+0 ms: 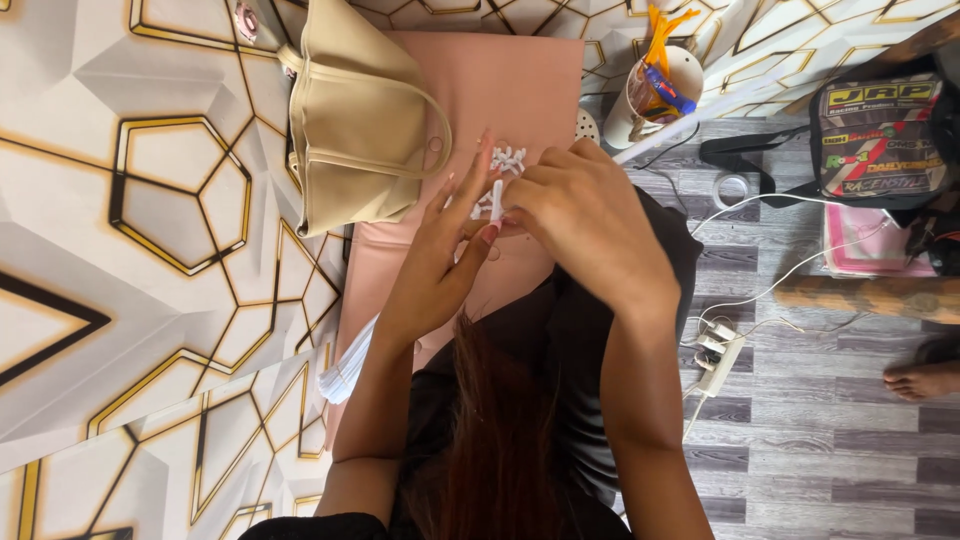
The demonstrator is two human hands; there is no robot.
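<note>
Near the middle of the frame, slightly above centre, the two hands meet over a smooth pink board. The left hand (440, 255) has long fingers fanned upward, nails painted reddish, and its thumb and fingertips pinch a small white strip (496, 200), a thin, stiff-looking piece held upright. The right hand (585, 215) is curled over it from the right, knuckles rounded, fingertips closed on the same little piece. Just above the fingers lies a loose cluster of small white pieces (508, 158), short and glossy, scattered on the pink board (520, 85), which is flat, matte and rectangular and runs from the top centre down toward the lap. At the board's left edge, upper centre-left, rests a beige handbag (350, 120) of soft, grained material with slim looped handles and a sagging trapezoid body. Left of all this spreads a wall panel (150, 230) with raised white geometric facets outlined in gold. At upper right stands a white cylindrical cup (625, 110) holding orange and blue tools. Lower right of centre, a white power strip (718, 355) with cords lies on grey wood-grain flooring (820, 440), and a roll of clear tape (731, 188) sits nearby. A bare foot (920, 380) of another person shows at the right edge.
</note>
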